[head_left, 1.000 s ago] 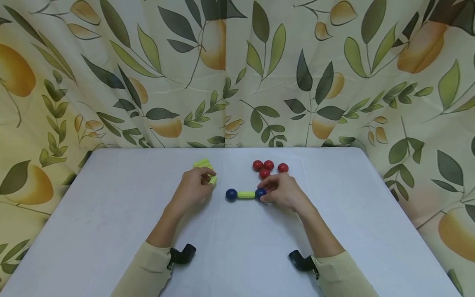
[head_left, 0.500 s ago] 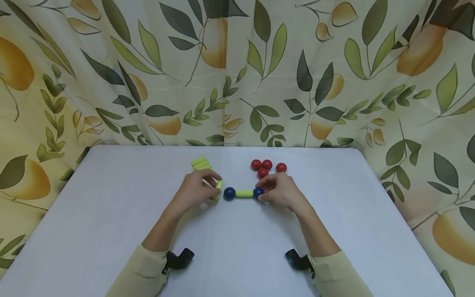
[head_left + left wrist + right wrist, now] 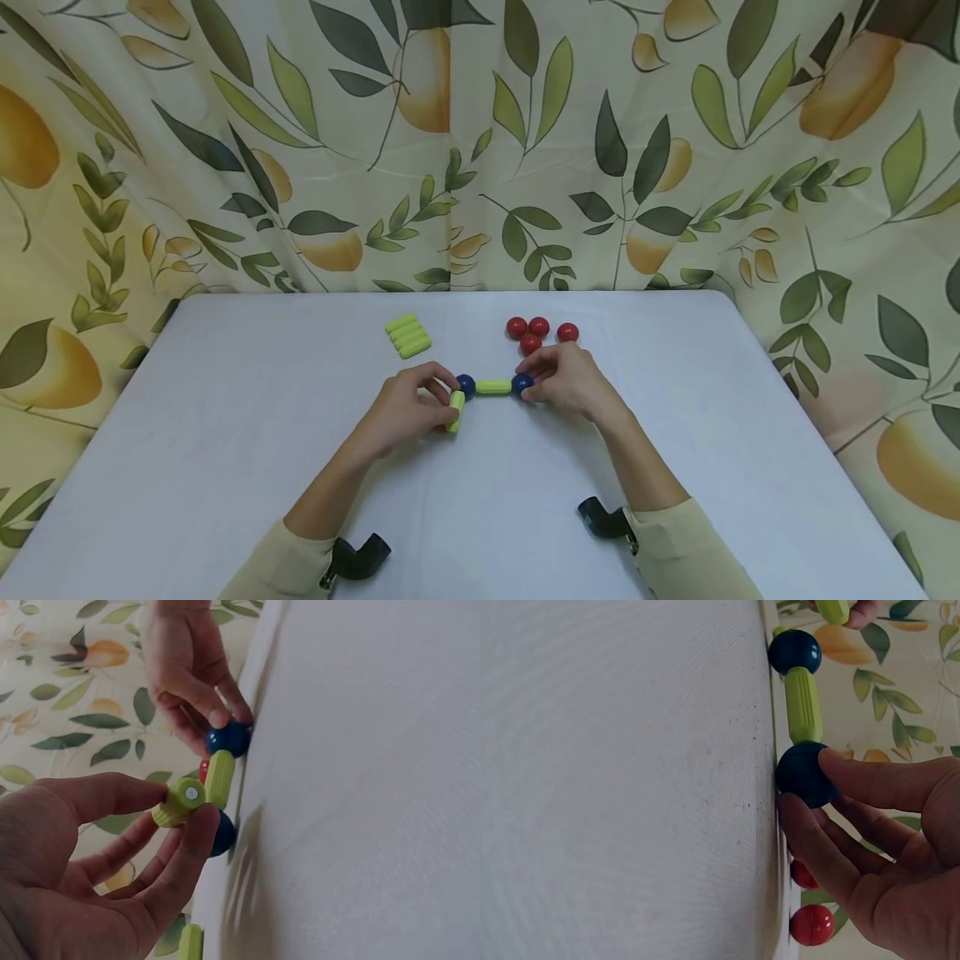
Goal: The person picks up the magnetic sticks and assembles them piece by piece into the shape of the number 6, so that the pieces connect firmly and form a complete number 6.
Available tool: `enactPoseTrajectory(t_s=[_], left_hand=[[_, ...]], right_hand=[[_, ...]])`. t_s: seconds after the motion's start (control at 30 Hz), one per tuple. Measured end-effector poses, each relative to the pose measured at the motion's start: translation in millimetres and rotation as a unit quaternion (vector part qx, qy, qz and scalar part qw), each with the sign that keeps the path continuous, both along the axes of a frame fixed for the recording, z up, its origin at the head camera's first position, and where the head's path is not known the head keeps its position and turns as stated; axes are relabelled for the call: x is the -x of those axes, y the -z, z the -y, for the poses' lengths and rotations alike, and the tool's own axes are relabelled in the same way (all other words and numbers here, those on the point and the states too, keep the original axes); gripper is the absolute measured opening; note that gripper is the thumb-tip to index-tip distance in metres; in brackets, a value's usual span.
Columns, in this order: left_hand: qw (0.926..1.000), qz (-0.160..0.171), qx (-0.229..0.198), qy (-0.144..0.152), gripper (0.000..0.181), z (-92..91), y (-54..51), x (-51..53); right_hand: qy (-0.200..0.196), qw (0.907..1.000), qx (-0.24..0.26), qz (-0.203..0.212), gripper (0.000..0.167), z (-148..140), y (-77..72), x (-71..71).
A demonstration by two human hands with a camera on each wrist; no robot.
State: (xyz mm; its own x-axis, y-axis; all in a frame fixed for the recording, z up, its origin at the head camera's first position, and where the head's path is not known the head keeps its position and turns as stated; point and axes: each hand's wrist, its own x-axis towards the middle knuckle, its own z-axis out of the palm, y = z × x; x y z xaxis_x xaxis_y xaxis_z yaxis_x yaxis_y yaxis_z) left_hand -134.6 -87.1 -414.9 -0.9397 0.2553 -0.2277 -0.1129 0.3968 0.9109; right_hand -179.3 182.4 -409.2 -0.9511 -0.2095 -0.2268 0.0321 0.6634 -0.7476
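A yellow-green magnetic rod (image 3: 493, 387) joins two dark blue balls in a straight row on the white table. Thumb and fingers of my right hand (image 3: 572, 385) pinch the right blue ball (image 3: 806, 776). In my left hand (image 3: 408, 408) a second yellow-green rod (image 3: 456, 411) is pinched between thumb and finger; its end with a round silvery magnet (image 3: 192, 793) shows in the left wrist view. That rod is close to the left blue ball (image 3: 466, 385); whether they touch I cannot tell.
Several yellow-green rods (image 3: 408, 335) lie side by side at the back, left of the middle. Several red balls (image 3: 530, 344) sit at the back, just beyond my right hand. A patterned curtain (image 3: 480, 150) hangs behind the white table (image 3: 225, 375).
My left hand took a rod from the group of rods and carried it right and toward me, to beside the left blue ball. My right hand stayed on the right ball.
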Motion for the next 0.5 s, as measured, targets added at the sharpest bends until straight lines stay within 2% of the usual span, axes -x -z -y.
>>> enactPoseTrajectory(t_s=[0.33,0.5], left_hand=[[0.9999,-0.001,-0.005,-0.010,0.028,-1.7,7.7,-0.6],[0.9992,0.015,-0.031,-0.020,0.030,-4.1,10.0,-2.3]], right_hand=[[0.007,0.9999,-0.001,0.008,0.029,0.7,0.0,-0.1],[0.003,1.0000,-0.004,0.006,0.029,1.6,-1.4,0.0]])
